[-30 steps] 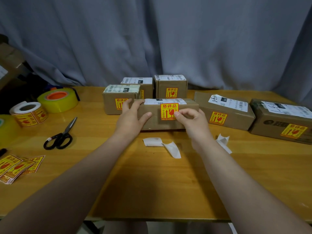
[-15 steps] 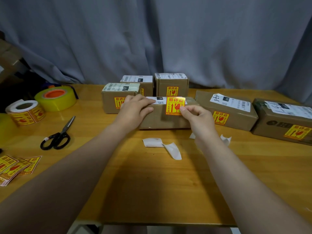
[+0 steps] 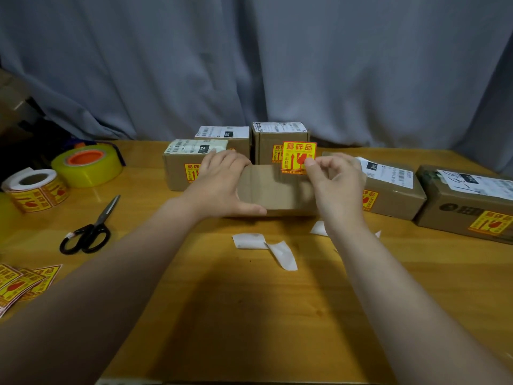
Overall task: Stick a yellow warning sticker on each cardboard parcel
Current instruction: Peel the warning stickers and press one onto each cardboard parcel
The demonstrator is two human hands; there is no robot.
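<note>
At frame centre on the counter [image 3: 249, 315], our left hand [image 3: 222, 184] steadies the parcel [image 3: 274, 190] while our right hand [image 3: 333, 176] pinches a sticker [image 3: 298, 157] above it, apparently mid-placement; next comes pressing it flat.

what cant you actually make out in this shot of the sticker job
All in the head view:
- Whether the yellow sticker touches the middle parcel: the right hand pinching it covers its lower corner.
- The parcel's ends: hidden under the left hand and the right hand.
- The sticker's small print: too small.
- The far-right parcel and the loose stickers: cut by the frame edges.
</note>
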